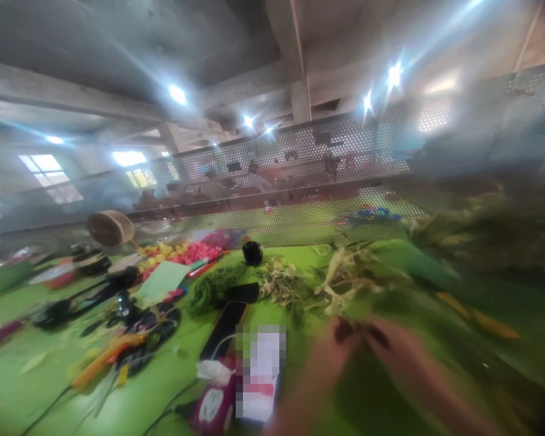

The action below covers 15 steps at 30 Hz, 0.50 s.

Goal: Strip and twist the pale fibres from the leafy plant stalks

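Note:
My left hand (338, 339) and my right hand (381, 333) meet low at right of centre, over the green table (163, 402). Both are smeared by motion, with small dark shapes at the fingertips that I cannot make out. Just beyond them lie pale, leafy artificial stems (336, 281) and a clump of small dried-looking foliage (281, 281). To the left of my hands are a phone with a partly blurred lit screen (266, 369), a dark phone (224, 330) and a purple device (213, 406) with a cable.
An orange glue gun (106, 360), black tools (57, 312) and cables lie at the left. Pink and yellow pieces (200, 253), a pale green card (163, 281) and a black roll (253, 253) sit farther back. A perforated panel (272, 212) stands behind; blurred foliage is at right.

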Each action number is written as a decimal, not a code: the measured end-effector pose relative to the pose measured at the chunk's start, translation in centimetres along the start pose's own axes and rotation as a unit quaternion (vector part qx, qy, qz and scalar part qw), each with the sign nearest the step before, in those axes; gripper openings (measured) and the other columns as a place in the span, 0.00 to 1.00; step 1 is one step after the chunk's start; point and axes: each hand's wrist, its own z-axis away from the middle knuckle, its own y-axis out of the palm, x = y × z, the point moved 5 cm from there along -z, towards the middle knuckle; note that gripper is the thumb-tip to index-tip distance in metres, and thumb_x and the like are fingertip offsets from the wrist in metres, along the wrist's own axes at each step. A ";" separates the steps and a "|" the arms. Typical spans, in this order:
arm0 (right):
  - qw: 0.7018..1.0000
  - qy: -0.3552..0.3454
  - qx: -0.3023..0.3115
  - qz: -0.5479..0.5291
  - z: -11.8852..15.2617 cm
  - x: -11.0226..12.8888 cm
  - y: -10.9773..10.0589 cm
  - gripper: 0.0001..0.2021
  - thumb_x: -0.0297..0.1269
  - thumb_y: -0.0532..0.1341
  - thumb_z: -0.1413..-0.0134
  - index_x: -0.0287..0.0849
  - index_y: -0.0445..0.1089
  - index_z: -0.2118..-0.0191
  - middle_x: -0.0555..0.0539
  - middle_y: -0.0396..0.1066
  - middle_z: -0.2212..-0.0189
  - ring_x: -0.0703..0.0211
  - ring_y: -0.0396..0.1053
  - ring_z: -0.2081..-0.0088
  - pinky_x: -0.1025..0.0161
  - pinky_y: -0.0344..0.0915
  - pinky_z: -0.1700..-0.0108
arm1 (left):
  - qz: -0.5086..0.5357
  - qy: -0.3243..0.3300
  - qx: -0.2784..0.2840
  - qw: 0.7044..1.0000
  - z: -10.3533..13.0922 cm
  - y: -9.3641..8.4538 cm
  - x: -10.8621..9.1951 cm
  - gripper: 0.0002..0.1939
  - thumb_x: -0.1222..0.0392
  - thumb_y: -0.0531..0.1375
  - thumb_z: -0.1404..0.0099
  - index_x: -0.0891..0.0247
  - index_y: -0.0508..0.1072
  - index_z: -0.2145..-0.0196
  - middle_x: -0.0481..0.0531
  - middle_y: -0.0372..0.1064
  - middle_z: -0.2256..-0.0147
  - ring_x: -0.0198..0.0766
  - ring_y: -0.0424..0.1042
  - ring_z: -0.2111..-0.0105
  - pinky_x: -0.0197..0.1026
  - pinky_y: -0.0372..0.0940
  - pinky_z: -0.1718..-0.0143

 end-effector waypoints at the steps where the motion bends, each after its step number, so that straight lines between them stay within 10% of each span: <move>1: 1.000 -0.004 -0.003 -0.011 0.1 0.1 0.1 0.11 0.40 0.53 0.45 0.46 0.71 0.70 0.48 0.77 0.71 0.56 0.71 0.71 0.63 0.62 0.68 | -0.010 0.003 -0.007 1.000 0.0 -0.1 0.1 0.14 0.55 0.64 0.45 0.66 0.70 0.64 0.53 0.69 0.66 0.38 0.67 0.64 0.42 0.61 0.57; 15: 1.000 0.009 0.002 -0.017 0.1 0.1 0.3 0.11 0.41 0.54 0.45 0.47 0.72 0.69 0.49 0.78 0.71 0.56 0.73 0.71 0.64 0.61 0.70 | 0.031 0.020 -0.060 0.998 -0.1 -0.8 -1.4 0.16 0.54 0.67 0.49 0.68 0.74 0.66 0.54 0.71 0.70 0.38 0.68 0.68 0.40 0.61 0.62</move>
